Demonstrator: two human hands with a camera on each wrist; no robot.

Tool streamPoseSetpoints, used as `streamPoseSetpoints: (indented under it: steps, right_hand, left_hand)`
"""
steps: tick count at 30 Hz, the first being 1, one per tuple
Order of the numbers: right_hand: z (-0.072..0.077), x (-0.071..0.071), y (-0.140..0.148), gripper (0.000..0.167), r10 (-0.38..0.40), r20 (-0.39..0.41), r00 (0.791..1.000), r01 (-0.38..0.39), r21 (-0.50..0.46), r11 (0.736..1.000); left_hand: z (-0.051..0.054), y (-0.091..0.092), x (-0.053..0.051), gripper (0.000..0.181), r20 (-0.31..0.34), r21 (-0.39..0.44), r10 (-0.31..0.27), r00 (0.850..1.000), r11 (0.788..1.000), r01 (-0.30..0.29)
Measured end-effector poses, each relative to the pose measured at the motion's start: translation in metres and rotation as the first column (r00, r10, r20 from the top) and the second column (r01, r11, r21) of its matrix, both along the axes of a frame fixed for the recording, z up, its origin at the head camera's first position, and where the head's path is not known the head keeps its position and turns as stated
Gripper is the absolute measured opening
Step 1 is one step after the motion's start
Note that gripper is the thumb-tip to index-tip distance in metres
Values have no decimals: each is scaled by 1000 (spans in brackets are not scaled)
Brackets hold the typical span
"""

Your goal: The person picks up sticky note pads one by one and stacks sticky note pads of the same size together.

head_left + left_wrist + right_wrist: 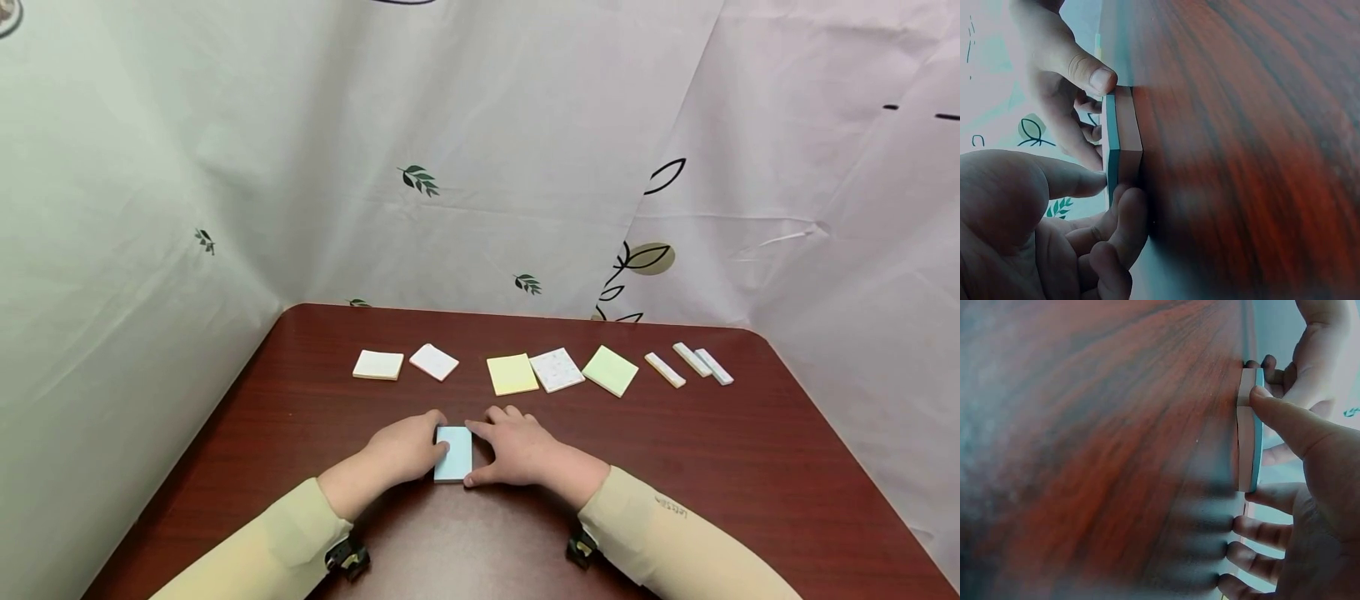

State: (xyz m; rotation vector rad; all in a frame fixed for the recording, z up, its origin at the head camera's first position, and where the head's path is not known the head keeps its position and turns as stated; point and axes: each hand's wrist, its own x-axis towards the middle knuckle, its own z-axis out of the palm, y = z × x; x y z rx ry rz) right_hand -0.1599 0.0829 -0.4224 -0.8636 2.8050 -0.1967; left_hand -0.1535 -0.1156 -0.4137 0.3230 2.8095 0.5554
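Fabric (480,125) w/ leaf prints, pale & creased, hangs behind the worktop (675,483) & along both sides. Worktop: dk reddish-brown, wood grain, rounded far corners. Left sleeve (255,542) & right sleeve (682,533), both cream, come in from the near side; small lettering on the right one. Right hand (521,450): thumb at the near right corner of the blue pad, index at the far right corner, so it's held lengthwise btwn them; other fingers spread past the far end. Left hand (401,446): pinching the pad's left side, thumb on top, fingers low against the edge. Row across the far part, middle to R: yellow square pad (513,375), speckled white square pad (557,370), green square pad (611,371), nbrs at or almost touching. Blue pad (455,454) is approx mid-worktop, btwn the hands, level; wrist views show a blue layer over a thicker pale one. Far L: white pad (378,365), then a tilted white pad (434,362), a bit apart. Smallest, far R: 3 narrow strips, all slanted: left strip (664,370) by itself, middle strip (692,359) & right strip (713,367) side by side.
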Motion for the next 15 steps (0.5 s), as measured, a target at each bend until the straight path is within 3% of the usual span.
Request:
streamPoseSetpoints:
  steps: [11, 15]
  right_hand:
    - [-1, 0, 0, 83, -1, 1, 1000, 1, 4, 1000]
    - [-1, -1, 0, 84, 2, -7, 1000, -2, 7, 1000]
  left_hand:
    - [0, -15, 3, 28, -145, -83, -29, 989, 996, 17]
    - [5, -25, 8, 47, -204, -112, -76, 976, 992, 54]
